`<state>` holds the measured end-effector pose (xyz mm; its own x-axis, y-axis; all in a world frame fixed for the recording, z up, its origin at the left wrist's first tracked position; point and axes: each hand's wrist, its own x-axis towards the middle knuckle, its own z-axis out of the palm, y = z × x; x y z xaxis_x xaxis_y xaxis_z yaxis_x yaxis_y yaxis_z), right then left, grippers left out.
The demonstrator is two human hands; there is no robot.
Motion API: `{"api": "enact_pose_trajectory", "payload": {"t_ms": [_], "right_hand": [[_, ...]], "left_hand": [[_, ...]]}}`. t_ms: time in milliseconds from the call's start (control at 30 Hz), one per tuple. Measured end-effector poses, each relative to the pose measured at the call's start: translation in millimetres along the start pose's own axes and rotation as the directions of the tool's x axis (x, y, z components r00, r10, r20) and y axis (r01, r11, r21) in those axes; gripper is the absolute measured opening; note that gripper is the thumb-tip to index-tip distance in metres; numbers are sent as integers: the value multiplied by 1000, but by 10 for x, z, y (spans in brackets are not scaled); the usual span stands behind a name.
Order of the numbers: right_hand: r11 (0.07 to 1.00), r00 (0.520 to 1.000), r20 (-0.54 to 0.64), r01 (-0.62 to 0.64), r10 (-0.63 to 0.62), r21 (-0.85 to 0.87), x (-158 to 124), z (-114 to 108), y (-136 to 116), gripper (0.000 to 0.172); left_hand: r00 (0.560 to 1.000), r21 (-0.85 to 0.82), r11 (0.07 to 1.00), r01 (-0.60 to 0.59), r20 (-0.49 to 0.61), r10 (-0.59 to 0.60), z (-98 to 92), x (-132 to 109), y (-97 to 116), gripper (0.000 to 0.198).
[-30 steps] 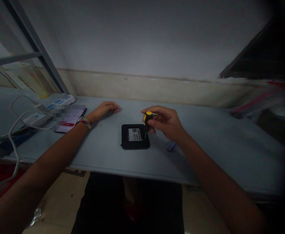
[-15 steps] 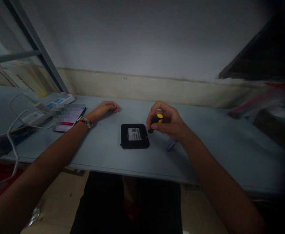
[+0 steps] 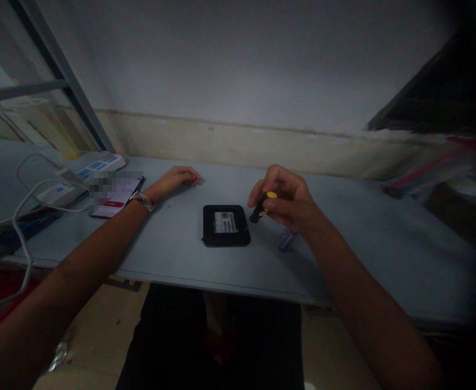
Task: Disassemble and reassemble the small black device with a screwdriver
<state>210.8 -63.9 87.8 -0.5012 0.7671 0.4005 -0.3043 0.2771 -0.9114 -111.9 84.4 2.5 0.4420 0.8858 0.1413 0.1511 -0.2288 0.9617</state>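
My right hand (image 3: pixel 289 197) is closed around a short screwdriver (image 3: pixel 264 206) with a black and yellow handle, just above the table. Thumb and fingers pinch the handle, which tilts with its dark end down toward the left. A flat black square box (image 3: pixel 207 227) with rounded corners and a white printed label (image 3: pixel 225 222) lies on the table left of the screwdriver, apart from it. My left hand (image 3: pixel 179 177) rests on the table beyond the box, fingers curled in, nothing seen in them. Under my right wrist lies a purple translucent rod-like thing (image 3: pixel 287 241), partly hidden.
To the left, a lit phone (image 3: pixel 114 203) lies beside a white power strip (image 3: pixel 110 162) with looping white cables (image 3: pixel 22 238). Behind them stand a metal frame (image 3: pixel 65 81) and a clear container (image 3: pixel 45 127). A wall borders the table (image 3: pixel 173 254) at the back.
My right hand has shifted slightly right and up, away from the box. The screwdriver has turned, showing more of its handle's length. My left hand stays put.
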Motion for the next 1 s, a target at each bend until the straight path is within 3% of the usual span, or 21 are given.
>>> {"api": "enact_pose_trajectory", "payload": {"t_ms": [200,300,633,867,1000], "right_hand": [[995,999,38,-37,33,93,0,-9,17,30],[999,1000,-9,-20,20,29,4,-48,44,26],[995,998,32,-61,59,74,10,9,-17,34],[999,998,-55,-20,18,-27,6,-7,34,27],[999,998,-48,-33,33,0,15,48,-2,37]], "left_hand": [[1000,3,1000,-11,-15,11,-6,14,-31,21],[1000,-9,1000,-1,-25,1,-1,16,-37,21],[1000,-1,1000,3,-14,-3,-12,21,-36,20],[1000,-4,1000,8,-11,-8,-6,17,-23,20],[1000,2,1000,-7,3,7,-1,9,-5,18]]}}
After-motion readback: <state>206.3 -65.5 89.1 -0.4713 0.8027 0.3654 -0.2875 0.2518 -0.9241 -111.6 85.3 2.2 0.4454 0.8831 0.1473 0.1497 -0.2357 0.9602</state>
